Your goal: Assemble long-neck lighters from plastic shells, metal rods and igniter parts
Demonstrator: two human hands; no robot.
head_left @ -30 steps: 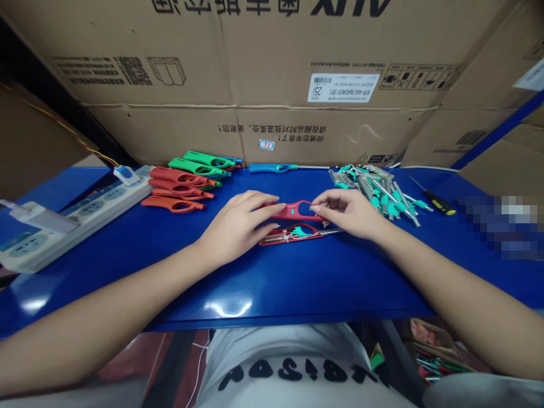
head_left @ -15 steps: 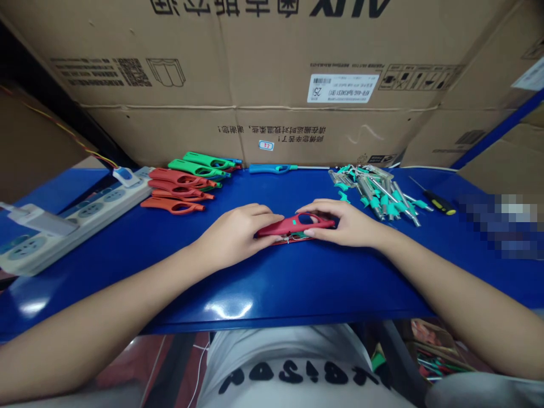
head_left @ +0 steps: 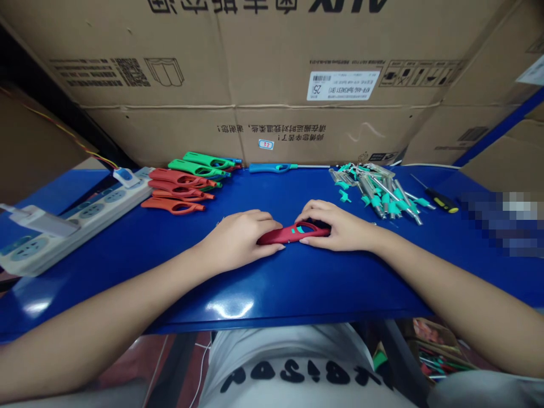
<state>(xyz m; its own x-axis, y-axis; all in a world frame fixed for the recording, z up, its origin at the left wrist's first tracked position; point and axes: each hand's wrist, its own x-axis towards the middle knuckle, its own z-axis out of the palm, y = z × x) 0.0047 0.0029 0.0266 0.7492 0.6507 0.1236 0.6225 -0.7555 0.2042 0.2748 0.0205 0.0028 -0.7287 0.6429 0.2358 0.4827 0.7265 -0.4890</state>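
"Grip?"
"Clamped on the red casing [head_left: 285,235]: my left hand [head_left: 238,235] round its solid end, my right hand [head_left: 345,228] pinching the looped end."
"Casing where?"
"Before me, at the blue table's [head_left: 297,289] middle. Metal-tube pile [head_left: 389,192] beyond my right hand, screwdriver [head_left: 442,202] beside it."

At 12 o'clock, you face a printed cardboard sheet [head_left: 272,68] standing behind your blue table [head_left: 340,289]. Between 2 and 3 o'clock, locate the blue bar [head_left: 497,130]. Toward 7 o'clock, note light glare [head_left: 228,307] on the table and reddish floor [head_left: 138,357] below.
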